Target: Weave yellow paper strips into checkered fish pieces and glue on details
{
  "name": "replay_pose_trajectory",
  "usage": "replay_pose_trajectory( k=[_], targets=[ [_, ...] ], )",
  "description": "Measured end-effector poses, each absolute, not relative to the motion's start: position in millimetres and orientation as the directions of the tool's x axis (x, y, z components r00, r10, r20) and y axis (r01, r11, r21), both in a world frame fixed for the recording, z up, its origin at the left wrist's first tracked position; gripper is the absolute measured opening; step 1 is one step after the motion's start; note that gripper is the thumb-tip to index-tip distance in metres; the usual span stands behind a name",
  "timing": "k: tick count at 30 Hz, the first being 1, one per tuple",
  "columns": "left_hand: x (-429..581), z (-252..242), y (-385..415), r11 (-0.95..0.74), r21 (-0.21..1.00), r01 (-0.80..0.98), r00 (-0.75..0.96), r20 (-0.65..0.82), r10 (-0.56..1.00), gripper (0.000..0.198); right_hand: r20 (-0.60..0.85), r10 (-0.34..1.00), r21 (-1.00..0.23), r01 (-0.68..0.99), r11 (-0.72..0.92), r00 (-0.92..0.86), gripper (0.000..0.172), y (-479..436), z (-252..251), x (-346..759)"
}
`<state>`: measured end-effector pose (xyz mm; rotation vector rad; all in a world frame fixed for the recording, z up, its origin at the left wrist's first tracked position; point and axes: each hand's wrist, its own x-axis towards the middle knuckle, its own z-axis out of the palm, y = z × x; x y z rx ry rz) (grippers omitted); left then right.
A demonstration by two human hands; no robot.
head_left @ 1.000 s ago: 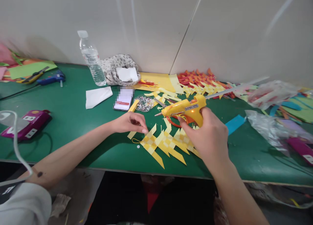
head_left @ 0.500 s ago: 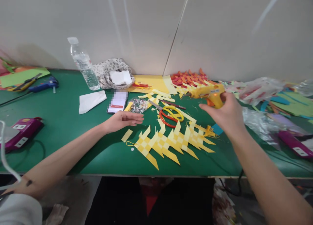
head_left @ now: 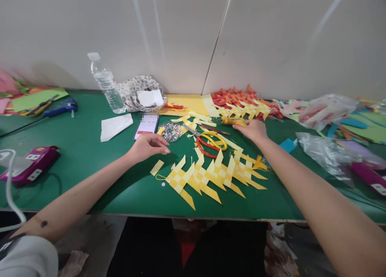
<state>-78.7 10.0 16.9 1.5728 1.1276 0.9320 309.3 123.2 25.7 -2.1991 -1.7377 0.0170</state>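
My right hand (head_left: 253, 130) reaches to the back of the table with its fingers on the yellow glue gun (head_left: 229, 120), which now lies low near the paper scraps; the hand hides most of it. My left hand (head_left: 149, 147) hovers before the phone, loosely curved, with nothing visible in it. Between my forearms lies a fish-like woven yellow paper strip (head_left: 208, 175) with pointed fins, a loop on its left end and a tassel (head_left: 259, 163) on its right. Behind it rest scissors (head_left: 211, 143) with red and yellow handles. A small yellow paper piece (head_left: 157, 167) lies left of the weaving.
A phone (head_left: 146, 124), a bag of small beads or eyes (head_left: 171, 131), a white tissue (head_left: 116, 127) and a water bottle (head_left: 107, 84) stand or lie behind my left hand. Red woven pieces (head_left: 235, 98) line the wall. Purple power strips (head_left: 33, 164) sit at both sides.
My right hand has moved forward, left and down with the glue gun, from raised in the air to near the table. My left hand's fingers have curled a little.
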Motion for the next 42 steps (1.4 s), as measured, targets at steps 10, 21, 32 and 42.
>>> replay_pose_trajectory(
  k=[10,21,32,42],
  targets=[
    [-76.0,9.7,13.3,-0.139,0.99,-0.03,0.413,0.139,0.9,0.04,0.579,0.813,-0.344,0.886,0.31,-0.06,0.015,83.6,43.8,264.1],
    [-70.5,18.1,5.9,-0.191,0.981,0.032,0.206,0.181,0.962,0.049,0.562,0.515,-0.278,0.439,0.854,-0.647,0.015,-10.6,41.2,122.8],
    [-66.4,28.7,-6.6,-0.022,0.978,-0.206,0.355,0.096,0.93,0.051,0.562,0.519,-0.203,0.501,0.841,-0.644,0.013,19.7,42.1,99.1],
    [-73.4,27.1,3.2,-0.084,0.983,-0.164,0.442,0.15,0.885,0.051,0.42,0.694,-0.458,0.523,0.719,-0.585,0.023,44.3,53.3,160.8]
  ],
)
